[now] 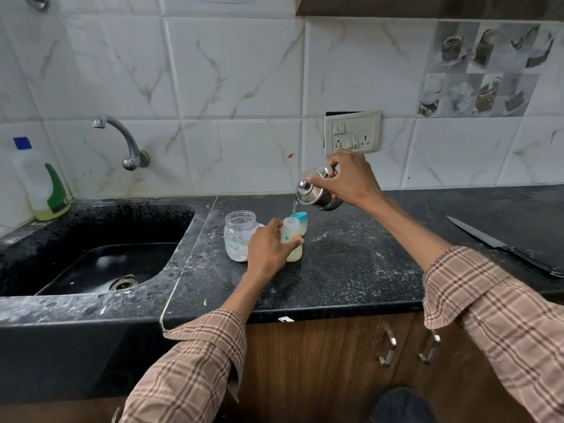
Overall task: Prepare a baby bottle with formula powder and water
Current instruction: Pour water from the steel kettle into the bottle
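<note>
A small translucent baby bottle (292, 236) stands uncapped on the black counter (351, 264), with pale liquid at its bottom. My left hand (268, 250) wraps around its side. My right hand (348, 178) holds a small steel kettle (316, 192) by the handle, tilted to the left, one finger on its lid. A thin stream of water (294, 206) falls from the spout toward the bottle's mouth. The bottle's teal cap (301, 218) sits just behind it. An open clear jar (239, 235) with a little white powder stands to the left of the bottle.
A black sink (100, 254) with a wall tap (122, 138) fills the left side. A detergent bottle (42, 184) stands at its far corner. A knife (476, 232) lies on a dark board (537, 254) at the right. A switch panel (352, 132) is on the tiled wall.
</note>
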